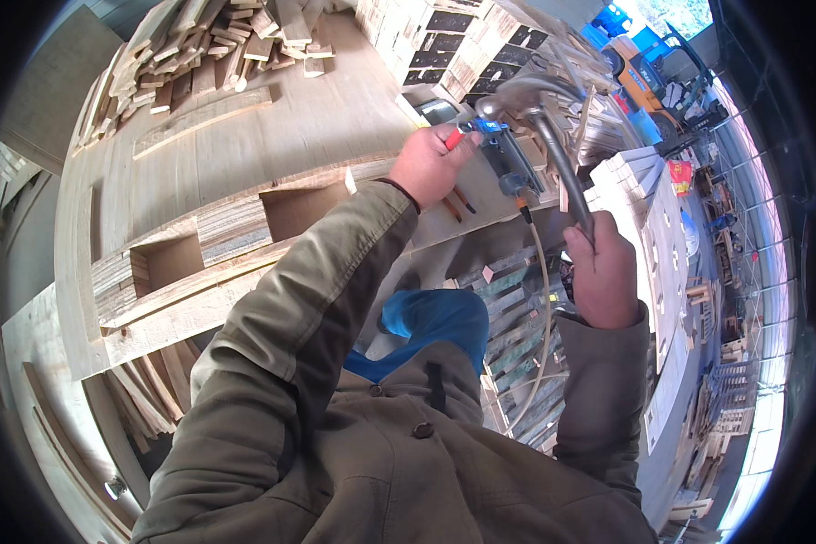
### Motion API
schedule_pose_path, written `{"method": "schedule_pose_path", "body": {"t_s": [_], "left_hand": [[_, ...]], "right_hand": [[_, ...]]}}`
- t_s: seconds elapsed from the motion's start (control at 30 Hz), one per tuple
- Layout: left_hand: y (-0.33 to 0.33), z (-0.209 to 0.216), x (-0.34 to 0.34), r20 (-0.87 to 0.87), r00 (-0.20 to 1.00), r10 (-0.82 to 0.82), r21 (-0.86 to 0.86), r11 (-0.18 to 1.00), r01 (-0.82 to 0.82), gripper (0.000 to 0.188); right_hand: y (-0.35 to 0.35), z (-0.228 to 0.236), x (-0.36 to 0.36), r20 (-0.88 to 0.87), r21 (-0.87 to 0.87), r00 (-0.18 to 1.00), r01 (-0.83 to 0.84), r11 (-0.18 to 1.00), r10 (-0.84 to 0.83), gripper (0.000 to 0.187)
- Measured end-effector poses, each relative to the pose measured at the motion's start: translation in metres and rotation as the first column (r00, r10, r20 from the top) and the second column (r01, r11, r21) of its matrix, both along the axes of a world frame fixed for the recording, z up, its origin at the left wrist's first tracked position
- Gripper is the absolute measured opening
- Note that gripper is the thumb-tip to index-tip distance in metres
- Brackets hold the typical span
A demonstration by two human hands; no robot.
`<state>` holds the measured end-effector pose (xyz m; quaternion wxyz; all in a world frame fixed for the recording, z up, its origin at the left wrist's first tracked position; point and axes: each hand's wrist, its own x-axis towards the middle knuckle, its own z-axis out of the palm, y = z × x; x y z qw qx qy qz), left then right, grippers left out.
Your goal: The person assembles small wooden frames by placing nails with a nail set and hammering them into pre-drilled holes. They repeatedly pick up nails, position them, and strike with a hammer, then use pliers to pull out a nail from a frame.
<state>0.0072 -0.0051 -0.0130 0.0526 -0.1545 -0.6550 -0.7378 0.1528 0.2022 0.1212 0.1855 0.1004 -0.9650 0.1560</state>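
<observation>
My left hand is closed on a short red rod that sticks out past the thumb; its exact kind I cannot make out. Wrapped in my right hand is the dark handle of a claw hammer, held up with its head at the top, smeared by motion. Just beyond the left hand, a pneumatic nail gun with a blue end and an orange fitting rests on the bench, partly behind the hammer. A pale air hose runs down from it. Nearest the left forearm is a wooden pallet-like frame.
Loose wood offcuts are heaped on the plywood benchtop. Stacked wooden blocks stand at the back. Two pencil-like sticks lie near the bench edge. An orange forklift is at the far right.
</observation>
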Motion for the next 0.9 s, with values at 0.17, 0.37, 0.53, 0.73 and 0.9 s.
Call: {"method": "schedule_pose_path", "body": {"t_s": [0.17,0.37,0.53,0.73,0.9], "left_hand": [[0.002,0.002,-0.001,-0.003,1.0,0.0,0.0,1.0,0.0,0.037],[0.001,-0.003,0.0,-0.036,0.999,0.013,0.031,0.999,-0.012,0.034],[0.0,0.0,-0.001,0.027,1.0,-0.009,-0.01,1.0,0.009,0.035],[-0.004,0.002,0.005,-0.002,1.0,-0.01,0.043,0.999,0.01,0.033],[-0.003,-0.002,0.002,-0.018,1.0,0.006,0.039,0.999,-0.005,0.035]], "right_hand": [[0.017,0.024,0.001,-0.015,-0.206,1.0,-0.002,0.979,-0.001,0.022],[0.016,0.079,0.004,-0.425,-0.704,0.903,-0.287,0.65,-0.062,0.024],[0.011,0.078,0.003,-0.617,-0.711,0.783,-0.506,0.488,-0.086,0.03],[0.012,-0.01,-0.005,-0.059,0.281,0.997,0.065,0.957,-0.05,0.017],[0.022,0.007,0.0,-0.11,-0.397,0.991,0.023,0.918,-0.073,0.018]]}}
